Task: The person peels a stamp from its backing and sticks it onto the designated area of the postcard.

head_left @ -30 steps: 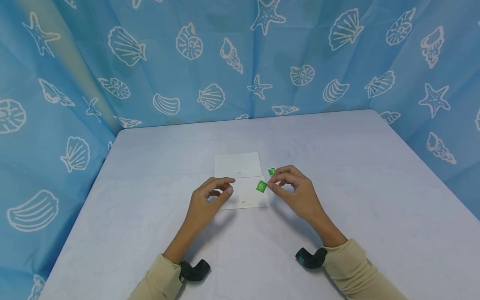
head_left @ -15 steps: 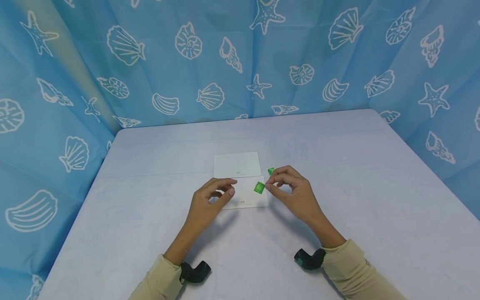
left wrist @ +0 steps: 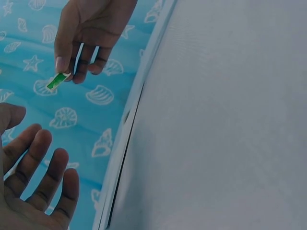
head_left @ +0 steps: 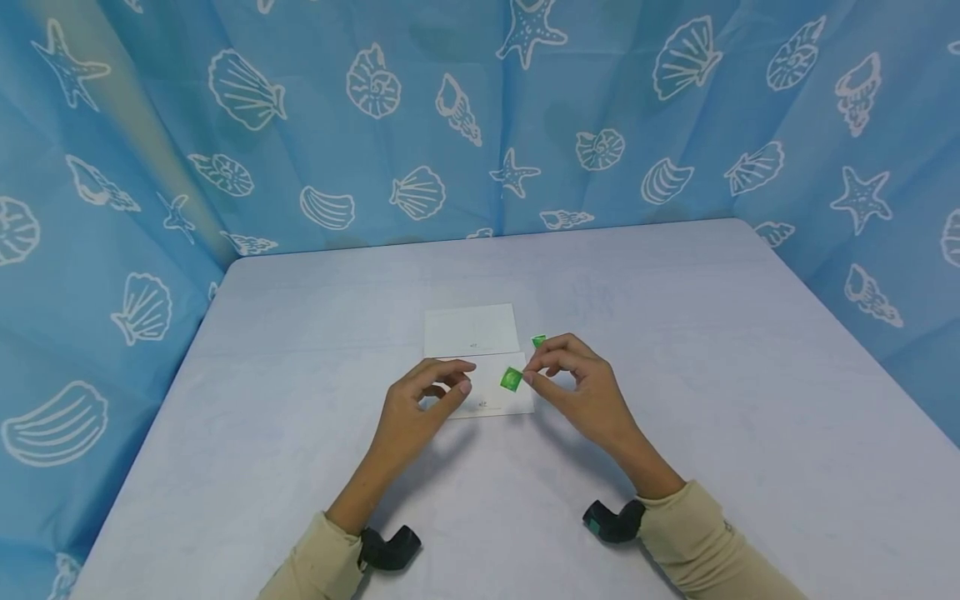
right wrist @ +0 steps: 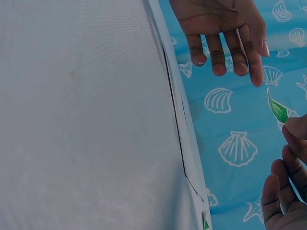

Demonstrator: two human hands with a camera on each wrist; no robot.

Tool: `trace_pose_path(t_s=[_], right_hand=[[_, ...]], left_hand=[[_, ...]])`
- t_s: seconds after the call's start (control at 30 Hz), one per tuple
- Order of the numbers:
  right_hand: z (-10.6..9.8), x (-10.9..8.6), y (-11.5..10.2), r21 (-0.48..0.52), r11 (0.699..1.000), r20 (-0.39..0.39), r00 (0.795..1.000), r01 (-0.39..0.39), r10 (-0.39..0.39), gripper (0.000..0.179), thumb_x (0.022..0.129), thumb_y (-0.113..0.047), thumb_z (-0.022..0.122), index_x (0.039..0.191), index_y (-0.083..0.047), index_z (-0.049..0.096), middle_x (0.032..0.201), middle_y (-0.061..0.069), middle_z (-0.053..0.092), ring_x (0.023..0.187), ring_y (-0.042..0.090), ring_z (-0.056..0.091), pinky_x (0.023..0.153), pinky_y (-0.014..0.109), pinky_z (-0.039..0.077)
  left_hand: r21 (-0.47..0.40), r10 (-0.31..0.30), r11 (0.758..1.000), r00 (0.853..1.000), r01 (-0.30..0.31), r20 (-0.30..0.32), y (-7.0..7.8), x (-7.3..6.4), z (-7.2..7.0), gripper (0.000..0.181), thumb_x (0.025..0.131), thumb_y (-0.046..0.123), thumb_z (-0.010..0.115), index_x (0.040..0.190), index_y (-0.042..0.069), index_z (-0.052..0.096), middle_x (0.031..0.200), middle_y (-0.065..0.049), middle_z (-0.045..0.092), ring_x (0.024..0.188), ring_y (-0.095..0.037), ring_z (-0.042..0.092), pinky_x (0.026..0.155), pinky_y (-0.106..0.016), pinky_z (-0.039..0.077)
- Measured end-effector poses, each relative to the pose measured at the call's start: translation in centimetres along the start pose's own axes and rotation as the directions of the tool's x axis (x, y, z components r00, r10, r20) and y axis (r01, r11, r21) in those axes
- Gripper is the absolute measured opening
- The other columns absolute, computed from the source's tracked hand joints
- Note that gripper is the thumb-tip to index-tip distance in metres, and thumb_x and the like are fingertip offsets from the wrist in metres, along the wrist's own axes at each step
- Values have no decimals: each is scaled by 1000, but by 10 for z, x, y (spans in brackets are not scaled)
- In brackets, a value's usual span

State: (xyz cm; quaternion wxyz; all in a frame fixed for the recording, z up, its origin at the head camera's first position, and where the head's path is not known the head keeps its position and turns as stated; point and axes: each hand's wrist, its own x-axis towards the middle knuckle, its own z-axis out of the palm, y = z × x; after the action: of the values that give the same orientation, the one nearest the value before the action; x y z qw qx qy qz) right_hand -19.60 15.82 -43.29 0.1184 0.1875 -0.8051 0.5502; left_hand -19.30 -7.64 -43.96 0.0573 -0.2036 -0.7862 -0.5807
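My right hand [head_left: 581, 387] pinches a small green stamp [head_left: 512, 379] by its right edge, between thumb and index finger. The stamp has a thin pale border and bends a little in the right wrist view, where its printed face [right wrist: 277, 109] shows. It hovers above the nearer of two white cards [head_left: 487, 404]. My left hand [head_left: 416, 408] hovers by that card's left side, fingers spread and slightly bent, holding nothing. A second green stamp [head_left: 538, 340] lies right of the cards, partly hidden behind my right fingers.
The farther white card [head_left: 471, 329] lies just behind the nearer one, their edges close together. Both lie on a white-covered table [head_left: 660, 292]. A blue curtain [head_left: 465, 183] printed with shells hangs along its back and sides. A black device [head_left: 390, 548] sits at each wrist.
My right hand has shifted slightly left with the stamp, bringing it farther over the nearer card and closer to my left hand. The left hand has barely moved.
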Motion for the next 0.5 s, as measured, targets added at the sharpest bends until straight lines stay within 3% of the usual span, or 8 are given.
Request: trace_pose_path(t_s=[0.5], right_hand=[[3,0,-4,-5,1000,5,1000,22,-22,6,87,6,73,89,1,72,106,15,63,105,25,57,83,38,49]], left_hand=[[-4,-5,1000,1000,5,13,1,0,2,23,96,7,68,118,3,71,105,-8,66,98,-19,63,83,-39,54]])
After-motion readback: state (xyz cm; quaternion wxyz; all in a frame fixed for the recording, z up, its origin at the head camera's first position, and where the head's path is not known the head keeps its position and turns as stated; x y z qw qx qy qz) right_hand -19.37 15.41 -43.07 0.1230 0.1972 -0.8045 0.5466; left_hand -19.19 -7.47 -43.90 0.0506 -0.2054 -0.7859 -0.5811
